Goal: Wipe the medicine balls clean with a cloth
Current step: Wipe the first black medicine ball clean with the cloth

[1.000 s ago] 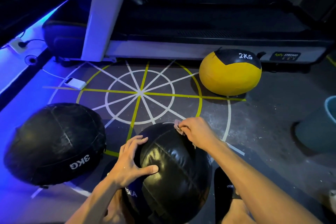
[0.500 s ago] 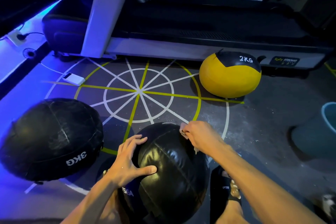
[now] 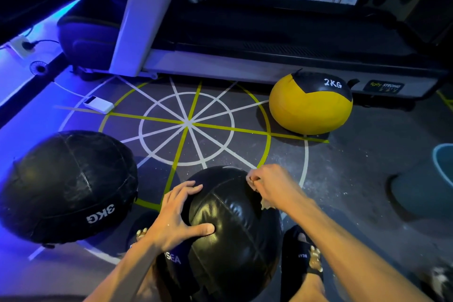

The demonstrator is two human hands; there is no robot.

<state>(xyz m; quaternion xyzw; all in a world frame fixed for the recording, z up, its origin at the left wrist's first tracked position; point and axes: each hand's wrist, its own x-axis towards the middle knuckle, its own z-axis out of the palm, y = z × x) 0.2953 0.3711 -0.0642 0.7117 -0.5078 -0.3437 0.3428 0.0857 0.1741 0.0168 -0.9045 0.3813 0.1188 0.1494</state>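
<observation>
Black medicine ball (image 3: 228,228): on the floor, between the feet; looks heavy, shiny, maybe slippery.
Left hand (image 3: 175,216): fingers spread, pressing its top-left side.
Right hand (image 3: 272,185): fingers pinch the cloth (image 3: 266,203) against its top right.

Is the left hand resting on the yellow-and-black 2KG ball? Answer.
No, the left hand presses on the near black leather ball; the yellow-and-black 2KG ball sits untouched by the treadmill.

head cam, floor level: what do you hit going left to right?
3KG black ball → left hand → black ball being wiped → right hand holding the cloth → yellow 2KG ball → blue bucket at the right edge.
</observation>
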